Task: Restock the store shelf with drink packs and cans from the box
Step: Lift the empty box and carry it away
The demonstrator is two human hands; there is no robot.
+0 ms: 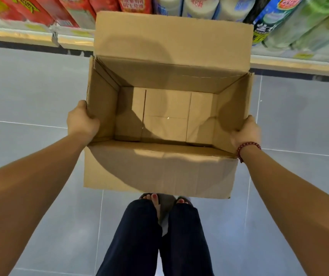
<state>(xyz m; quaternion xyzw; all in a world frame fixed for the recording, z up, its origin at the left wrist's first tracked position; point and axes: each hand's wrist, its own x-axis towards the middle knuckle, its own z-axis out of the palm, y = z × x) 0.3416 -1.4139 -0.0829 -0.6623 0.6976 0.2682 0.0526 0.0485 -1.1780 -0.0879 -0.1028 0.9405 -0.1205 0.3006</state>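
Note:
A brown cardboard box (159, 168) is held above the grey floor, its flaps open and its inside bare down to the bottom panels. My left hand (82, 121) grips the box's left wall, the thumb over the rim. My right hand (246, 131), with a red bead bracelet at the wrist, grips the right wall the same way. Beyond the box runs the store shelf (20, 34). On it lie red drink packs (40, 8) at the left, white bottles (199, 5) in the middle and green bottles (315, 22) at the right.
Grey floor tiles (30, 96) spread on both sides of the box. My legs in dark trousers (139, 236) and my feet in sandals stand right below the box's near flap. The shelf edge carries price labels.

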